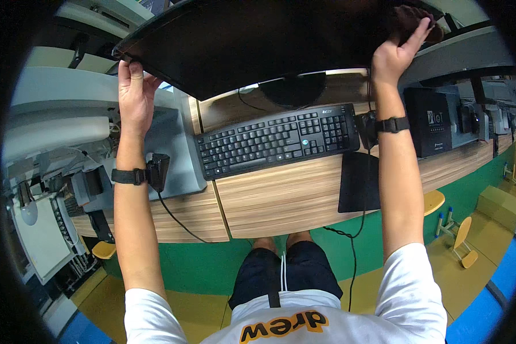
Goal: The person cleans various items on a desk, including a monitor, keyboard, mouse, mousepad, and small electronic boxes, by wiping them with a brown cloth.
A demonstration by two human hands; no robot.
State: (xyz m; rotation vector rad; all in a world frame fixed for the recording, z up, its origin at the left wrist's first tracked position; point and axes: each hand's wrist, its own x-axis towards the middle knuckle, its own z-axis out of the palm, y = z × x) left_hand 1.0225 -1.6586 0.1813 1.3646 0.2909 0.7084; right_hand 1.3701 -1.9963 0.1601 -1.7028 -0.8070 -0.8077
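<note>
A black monitor (258,47) spans the top of the view, its dark screen tilted up toward me. My left hand (136,96) grips the monitor's lower left corner, thumb on the near side. At the right end of the screen, my right hand (393,56) presses a dark brown cloth (413,23) against the monitor; part of the cloth is hidden behind the fingers. Beneath the screen shows the round black monitor base (293,90). A black Acer keyboard (279,139) lies slanted on the wooden desk (279,198) between my forearms.
Right of the keyboard lies a black mouse pad (357,182), partly under my right forearm. A black box (428,122) with printing stands farther right. A grey case (176,150) sits at left. Cables hang from the wrist-strapped devices (158,172). Yellow stools (462,234) stand on the floor.
</note>
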